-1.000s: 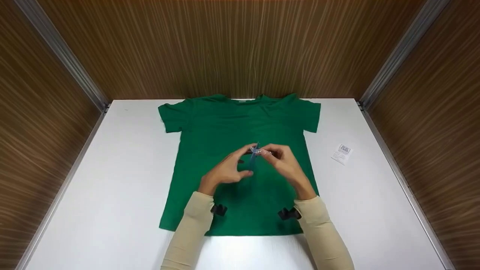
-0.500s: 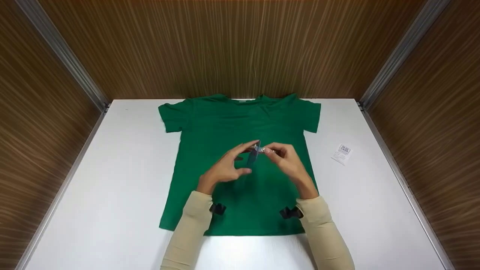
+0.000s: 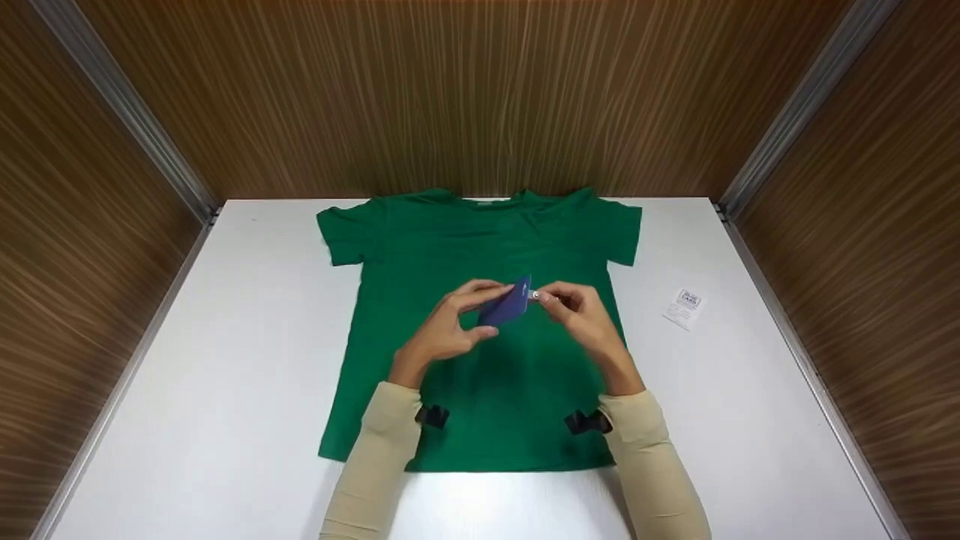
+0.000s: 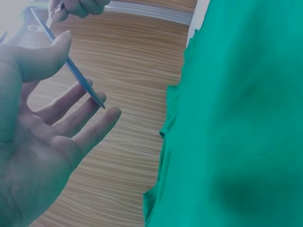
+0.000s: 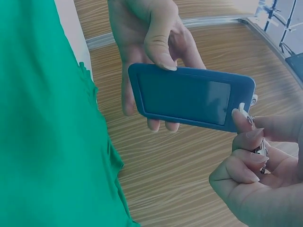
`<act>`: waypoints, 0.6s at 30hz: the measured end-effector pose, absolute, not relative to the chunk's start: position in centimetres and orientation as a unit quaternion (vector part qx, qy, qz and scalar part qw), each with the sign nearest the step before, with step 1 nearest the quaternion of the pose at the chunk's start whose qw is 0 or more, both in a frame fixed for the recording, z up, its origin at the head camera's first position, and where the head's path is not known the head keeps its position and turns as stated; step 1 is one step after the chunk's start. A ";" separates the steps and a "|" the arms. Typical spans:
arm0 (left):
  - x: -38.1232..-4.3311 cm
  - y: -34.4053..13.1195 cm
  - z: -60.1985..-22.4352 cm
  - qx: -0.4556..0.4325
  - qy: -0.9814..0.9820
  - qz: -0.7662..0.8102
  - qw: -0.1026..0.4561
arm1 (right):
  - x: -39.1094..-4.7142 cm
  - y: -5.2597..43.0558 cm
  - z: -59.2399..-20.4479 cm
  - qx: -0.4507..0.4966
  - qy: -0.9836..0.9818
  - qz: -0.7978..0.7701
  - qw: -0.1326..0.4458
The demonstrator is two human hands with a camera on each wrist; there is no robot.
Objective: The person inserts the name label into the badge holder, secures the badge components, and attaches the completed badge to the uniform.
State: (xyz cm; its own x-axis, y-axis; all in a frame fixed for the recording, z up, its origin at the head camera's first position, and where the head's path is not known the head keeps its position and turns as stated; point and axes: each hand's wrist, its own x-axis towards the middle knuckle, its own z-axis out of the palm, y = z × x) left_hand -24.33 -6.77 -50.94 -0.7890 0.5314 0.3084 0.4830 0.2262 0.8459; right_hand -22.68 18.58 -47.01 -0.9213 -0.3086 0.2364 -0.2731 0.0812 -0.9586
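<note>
A blue ID badge holder [image 3: 510,304] is held up over a green T-shirt [image 3: 480,240]. My left hand [image 3: 439,330] grips it with the thumb on one face and fingers behind; in the right wrist view the holder's framed window [image 5: 184,97] faces the camera. At its slotted end, my right hand [image 3: 589,322] pinches a short clear strap with a metal snap [image 3: 535,295]. The strap's metal clip [image 5: 262,153] lies among the right fingers, partly hidden. Edge-on in the left wrist view, the holder [image 4: 78,73] passes between thumb and fingers.
The T-shirt lies spread flat on a white table [image 3: 270,360], its neckline toward the back wooden panel [image 3: 465,97]. Right of it is a small printed white card [image 3: 684,309]. Wooden side panels [image 3: 870,225] border the table.
The badge holder has turned from nearly edge-on to show its broad blue face. The right hand has shifted slightly right with the strap; the left hand has risen a little.
</note>
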 end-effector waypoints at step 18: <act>-24.3 -7.7 -50.5 0.320 0.796 0.513 0.010 | -22.8 18.5 -46.9 -0.194 0.747 -0.635 0.044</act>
State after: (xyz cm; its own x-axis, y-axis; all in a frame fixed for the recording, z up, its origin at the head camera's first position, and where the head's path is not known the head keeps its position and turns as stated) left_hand -24.29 -7.74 -50.46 -0.7952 0.5199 0.3120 0.4988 0.2683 0.8241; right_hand -22.78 18.49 -46.91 -0.9211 -0.3450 0.1804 -0.2336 0.1188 -0.9651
